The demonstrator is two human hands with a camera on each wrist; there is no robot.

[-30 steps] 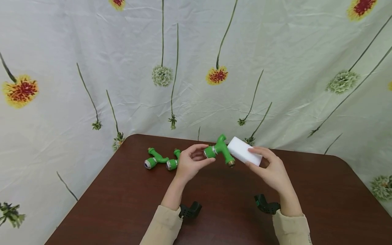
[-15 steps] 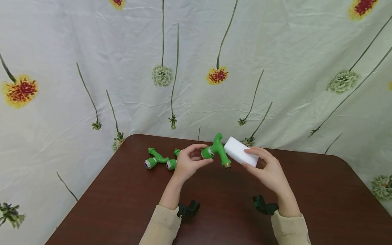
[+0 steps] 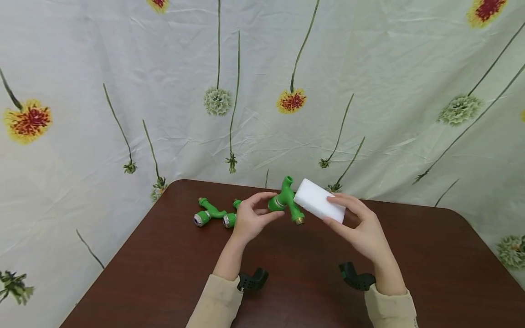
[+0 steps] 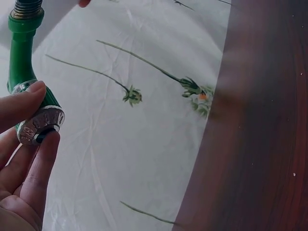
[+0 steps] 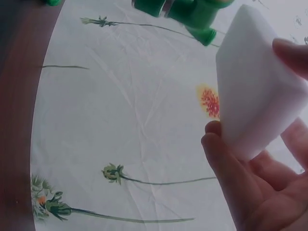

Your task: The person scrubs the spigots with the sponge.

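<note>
Green plastic T-shaped tap fitting, pinched at its metal-ringed end by the left hand above the brown wooden table, is touched on its right side by the white rectangular foam sponge block gripped in the right hand.

A makeshift recording setup: flowered cloth backdrop hung behind a brown table.

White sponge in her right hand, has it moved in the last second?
Yes. The white sponge has shifted left and slightly up against the table's far edge, following the held green faucet.
</note>
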